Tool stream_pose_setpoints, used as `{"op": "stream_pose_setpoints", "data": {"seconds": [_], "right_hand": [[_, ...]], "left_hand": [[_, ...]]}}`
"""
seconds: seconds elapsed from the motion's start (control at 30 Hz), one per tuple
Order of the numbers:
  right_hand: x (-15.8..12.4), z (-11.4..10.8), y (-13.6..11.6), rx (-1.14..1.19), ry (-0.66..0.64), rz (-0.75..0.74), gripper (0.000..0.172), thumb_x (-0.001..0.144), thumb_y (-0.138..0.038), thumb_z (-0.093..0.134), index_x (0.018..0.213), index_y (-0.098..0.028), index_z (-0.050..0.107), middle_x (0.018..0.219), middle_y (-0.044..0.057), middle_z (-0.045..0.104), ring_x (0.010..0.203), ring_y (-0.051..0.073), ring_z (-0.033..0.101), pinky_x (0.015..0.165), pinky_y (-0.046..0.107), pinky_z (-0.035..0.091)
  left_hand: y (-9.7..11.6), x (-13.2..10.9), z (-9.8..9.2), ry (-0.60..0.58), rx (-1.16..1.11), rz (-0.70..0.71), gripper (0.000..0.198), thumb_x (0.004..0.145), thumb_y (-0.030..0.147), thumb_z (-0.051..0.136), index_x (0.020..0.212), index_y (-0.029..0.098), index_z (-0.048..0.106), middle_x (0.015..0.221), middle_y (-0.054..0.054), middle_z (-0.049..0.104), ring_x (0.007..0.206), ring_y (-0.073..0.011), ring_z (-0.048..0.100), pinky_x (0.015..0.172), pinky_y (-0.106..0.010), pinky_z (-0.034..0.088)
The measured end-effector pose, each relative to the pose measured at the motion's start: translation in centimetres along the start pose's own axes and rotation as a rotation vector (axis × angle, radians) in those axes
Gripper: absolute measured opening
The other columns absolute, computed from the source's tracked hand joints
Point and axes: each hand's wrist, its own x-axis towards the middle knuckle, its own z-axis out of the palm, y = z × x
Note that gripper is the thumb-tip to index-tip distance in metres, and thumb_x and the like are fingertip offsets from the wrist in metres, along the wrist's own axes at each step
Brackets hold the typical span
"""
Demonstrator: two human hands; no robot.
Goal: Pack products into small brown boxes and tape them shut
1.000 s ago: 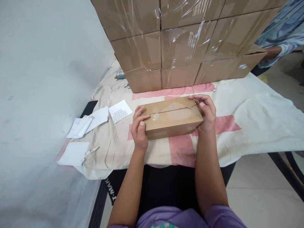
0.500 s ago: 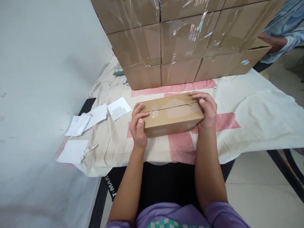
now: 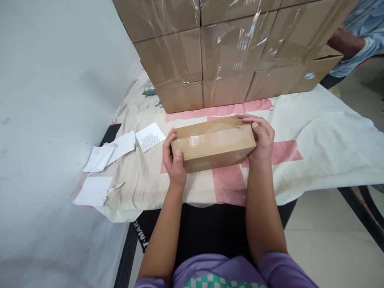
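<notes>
At frame centre, left hand (image 3: 173,162) and right hand (image 3: 261,138) grip the cardboard box (image 3: 213,146) by its ends; its top seam has rolled to the far edge, so the box is turning.

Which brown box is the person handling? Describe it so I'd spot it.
Find the stack of film-wrapped cartons at the back of the cloth. Just in front is one small cardboard box, gripped at its ends by the left hand and right hand. Unlike the stack, it stands alone, unwrapped.
</notes>
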Motion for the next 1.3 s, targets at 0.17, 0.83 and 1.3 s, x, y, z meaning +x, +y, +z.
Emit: {"op": "stream_pose_setpoints", "data": {"seconds": [0.17, 0.83, 1.3], "right_hand": [[0.0, -0.1, 0.4, 0.034, 0.005, 0.000, 0.025, 0.092, -0.050, 0.058, 0.094, -0.031, 0.074, 0.110, 0.002, 0.074, 0.117, 0.031, 0.065, 0.109, 0.054, 0.046], [-0.9, 3.0, -1.0, -0.090, 0.423, 0.101, 0.016, 0.089, -0.020, 0.054, 0.079, -0.020, 0.067, 0.083, 0.002, 0.069, 0.087, 0.020, 0.066, 0.089, 0.040, 0.050], [1.9, -1.8, 0.8, -0.637, 0.421, 0.324, 0.015, 0.082, -0.028, 0.059, 0.085, -0.019, 0.070, 0.088, 0.003, 0.068, 0.089, 0.020, 0.063, 0.084, 0.035, 0.049]], "left_hand": [[0.0, 0.0, 0.1, 0.002, -0.017, 0.014, 0.038, 0.099, 0.040, 0.049, 0.132, 0.025, 0.058, 0.147, -0.007, 0.056, 0.141, -0.0270, 0.048, 0.121, -0.050, 0.035], [7.2, 15.0, 3.4, -1.232, 0.622, 0.054, 0.029, 0.090, 0.038, 0.060, 0.117, 0.030, 0.067, 0.124, -0.001, 0.068, 0.114, -0.0268, 0.061, 0.099, -0.044, 0.047], [1.2, 17.2, 5.2, -1.107, 0.378, 0.109, 0.054, 0.078, 0.073, 0.065, 0.108, 0.028, 0.070, 0.123, -0.004, 0.067, 0.128, -0.0354, 0.052, 0.105, -0.047, 0.043]]}}
